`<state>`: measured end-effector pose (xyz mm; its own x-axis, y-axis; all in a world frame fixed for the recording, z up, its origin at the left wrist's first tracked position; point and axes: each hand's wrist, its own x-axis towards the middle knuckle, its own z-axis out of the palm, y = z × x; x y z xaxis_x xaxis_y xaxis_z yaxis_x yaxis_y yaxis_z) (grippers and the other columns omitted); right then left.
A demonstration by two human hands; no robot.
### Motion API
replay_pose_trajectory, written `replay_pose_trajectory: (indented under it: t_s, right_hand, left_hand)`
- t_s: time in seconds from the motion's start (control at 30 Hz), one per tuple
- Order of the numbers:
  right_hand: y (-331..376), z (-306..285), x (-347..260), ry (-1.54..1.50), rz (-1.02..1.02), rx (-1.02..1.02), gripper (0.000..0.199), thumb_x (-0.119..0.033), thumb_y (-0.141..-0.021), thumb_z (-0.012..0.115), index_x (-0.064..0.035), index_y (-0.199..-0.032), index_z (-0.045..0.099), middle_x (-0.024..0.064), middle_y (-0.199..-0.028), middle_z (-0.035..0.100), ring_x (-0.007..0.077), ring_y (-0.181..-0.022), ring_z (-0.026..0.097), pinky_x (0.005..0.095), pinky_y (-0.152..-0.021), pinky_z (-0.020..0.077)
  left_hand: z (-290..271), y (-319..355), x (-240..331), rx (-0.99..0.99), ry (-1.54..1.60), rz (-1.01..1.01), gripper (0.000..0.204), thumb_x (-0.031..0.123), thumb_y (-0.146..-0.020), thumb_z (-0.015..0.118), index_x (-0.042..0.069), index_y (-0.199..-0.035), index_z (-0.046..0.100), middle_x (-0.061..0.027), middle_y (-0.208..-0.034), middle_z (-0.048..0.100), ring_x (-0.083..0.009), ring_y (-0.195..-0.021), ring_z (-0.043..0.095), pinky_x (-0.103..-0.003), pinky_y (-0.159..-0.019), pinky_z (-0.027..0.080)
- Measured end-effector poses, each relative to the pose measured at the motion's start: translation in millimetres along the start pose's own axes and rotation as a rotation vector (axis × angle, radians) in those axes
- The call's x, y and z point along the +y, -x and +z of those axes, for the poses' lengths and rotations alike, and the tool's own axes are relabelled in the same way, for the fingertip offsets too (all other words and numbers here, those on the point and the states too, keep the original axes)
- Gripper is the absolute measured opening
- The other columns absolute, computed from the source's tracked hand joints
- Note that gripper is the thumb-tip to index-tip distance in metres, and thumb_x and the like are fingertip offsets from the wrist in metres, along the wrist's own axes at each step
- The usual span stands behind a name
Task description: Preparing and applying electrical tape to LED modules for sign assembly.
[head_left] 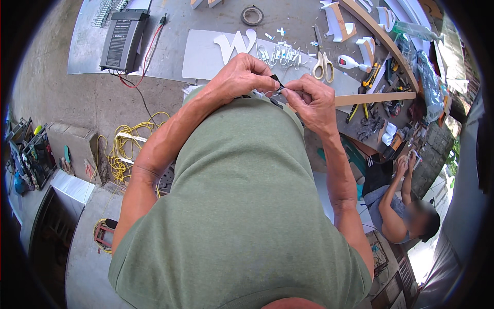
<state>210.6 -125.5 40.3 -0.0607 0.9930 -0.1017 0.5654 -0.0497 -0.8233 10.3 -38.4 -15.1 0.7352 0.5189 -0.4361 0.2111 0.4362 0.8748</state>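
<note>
My left hand (242, 80) is closed in a pinch on a small black strip (276, 79) close to my body at the table's near edge. Facing it, my right hand (314, 101) has thumb and fingers pressed together at the end of a thin wire (268, 93). The fingertips nearly meet, and they hide part of what lies between them. Just beyond my hands, a white letter W (226, 50) lies on a pale board (198, 56). Beside it are several small light modules strung on white wire (282, 55). Cream-handled scissors (323, 67) lie beyond my right hand.
A grey roll of tape (244, 15) and a dark power unit (121, 44) with cables sit on the metal table. White letter pieces (337, 23), a white bottle (349, 62), wooden strips (381, 98) and tools crowd the right. Another person (393, 211) works at lower right. Yellow cord (121, 149) lies left.
</note>
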Motion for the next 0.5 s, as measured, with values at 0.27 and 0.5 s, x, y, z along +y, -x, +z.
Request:
replay_pose_trajectory:
  t_s: [0.27, 0.5]
  right_hand:
    - [4.0, 8.2, 8.0, 0.059, -0.127, 0.029, 0.02, -0.005, -0.083, 0.078, -0.0098, -0.101, 0.073, 0.0022, -0.07, 0.058, 0.0137, -0.056, 0.051, 0.0316, -0.051, 0.0413]
    - [6.4, 12.6, 10.8, 0.155, -0.243, 0.041, 0.019, -0.005, -0.081, 0.078, -0.0104, -0.099, 0.076, 0.0031, -0.068, 0.055, 0.016, -0.058, 0.051, 0.0324, -0.053, 0.0409]
  left_hand:
    - [0.7, -3.3, 1.5, -0.026, 0.1, -0.095, 0.017, 0.015, -0.084, 0.071, 0.002, -0.074, 0.073, -0.0032, -0.066, 0.065, -0.0088, -0.066, 0.055, -0.026, -0.069, 0.041]
    - [1.1, -1.2, 3.5, -0.03, 0.105, -0.182, 0.021, 0.02, -0.081, 0.069, -0.001, -0.078, 0.074, -0.0079, -0.075, 0.068, -0.0143, -0.071, 0.058, -0.028, -0.072, 0.044]
